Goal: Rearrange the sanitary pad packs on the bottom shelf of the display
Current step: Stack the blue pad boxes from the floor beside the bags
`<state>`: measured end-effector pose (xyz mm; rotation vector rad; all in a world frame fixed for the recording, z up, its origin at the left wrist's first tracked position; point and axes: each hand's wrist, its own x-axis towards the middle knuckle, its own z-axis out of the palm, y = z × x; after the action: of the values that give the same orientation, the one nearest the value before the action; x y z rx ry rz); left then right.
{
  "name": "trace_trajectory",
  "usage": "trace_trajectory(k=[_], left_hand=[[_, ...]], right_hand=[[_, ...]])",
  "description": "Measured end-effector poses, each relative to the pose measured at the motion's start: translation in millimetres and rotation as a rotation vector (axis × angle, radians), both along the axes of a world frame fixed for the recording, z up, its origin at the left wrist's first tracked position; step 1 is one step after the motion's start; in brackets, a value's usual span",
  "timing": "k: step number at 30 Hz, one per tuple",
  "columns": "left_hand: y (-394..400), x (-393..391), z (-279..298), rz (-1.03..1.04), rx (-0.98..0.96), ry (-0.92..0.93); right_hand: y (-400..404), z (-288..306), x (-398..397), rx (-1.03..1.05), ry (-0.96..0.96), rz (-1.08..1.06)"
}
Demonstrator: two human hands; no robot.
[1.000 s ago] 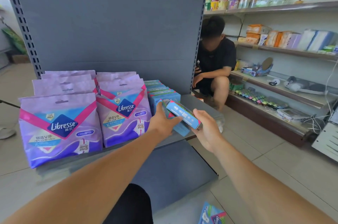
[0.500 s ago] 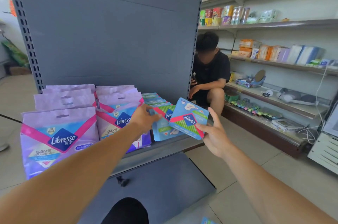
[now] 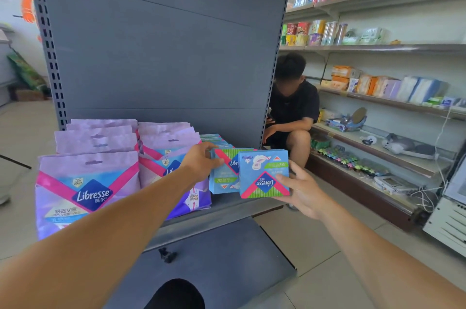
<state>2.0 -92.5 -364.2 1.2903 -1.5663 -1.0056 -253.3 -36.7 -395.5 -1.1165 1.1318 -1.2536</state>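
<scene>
At shelf front, right hand (image 3: 301,189) gripping small blue-and-green square pad pack (image 3: 263,173), upside down, just off the grey metal bottom shelf (image 3: 227,204). Left hand (image 3: 201,161) curling over the top corner of the front blue pack in the standing row (image 3: 223,172), steadying it. Beside these, tall purple Libresse bags (image 3: 85,182) standing in stacks. Risking a toppled blue row if jostled while sliding in; risking label staying inverted unless turned.
</scene>
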Motion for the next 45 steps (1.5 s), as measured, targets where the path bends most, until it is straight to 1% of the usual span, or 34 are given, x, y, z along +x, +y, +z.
trace_trajectory(k=[5, 11, 19, 21, 24, 25, 31, 37, 42, 45], left_hand=[[-5.3, -0.2, 1.0, 0.027, -0.047, -0.103], [-12.2, -3.7, -2.4, 0.09, -0.185, -0.332], [-17.3, -7.3, -11.6, 0.104, -0.195, -0.431], [-17.5, -9.3, -13.0, 0.106, -0.197, -0.461], [-17.7, -14.6, -14.3, 0.115, -0.198, -0.482], [-17.8, -16.7, -14.9, 0.117, -0.2, -0.491], [-21.4, -25.9, -26.8, 0.099, -0.186, -0.525], [-25.4, -28.4, -35.6, 0.173, -0.225, -0.602], [-22.1, -35.5, -44.8, 0.192, -0.263, -0.6], [-19.9, -38.1, -49.2, 0.181, -0.266, -0.557]], right_hand=[[-6.2, 4.9, -7.5, -0.012, 0.101, -0.04], [-10.9, 21.0, -18.7, -0.049, 0.247, -0.009], [-28.8, 33.8, -10.1, -0.163, 0.469, -0.034], [-31.9, 34.0, -8.1, -0.222, 0.602, -0.008], [-42.6, 34.3, -7.6, -0.366, 0.995, -0.018], [-45.3, 34.3, -5.7, -0.401, 1.075, -0.02], [-54.0, 24.7, 20.3, -0.543, 1.361, -0.005], [-67.3, 4.6, 43.9, -0.679, 1.503, -0.011], [-77.7, -12.6, 50.6, -0.755, 1.503, -0.017], [-79.0, -19.1, 51.0, -0.788, 1.486, -0.036]])
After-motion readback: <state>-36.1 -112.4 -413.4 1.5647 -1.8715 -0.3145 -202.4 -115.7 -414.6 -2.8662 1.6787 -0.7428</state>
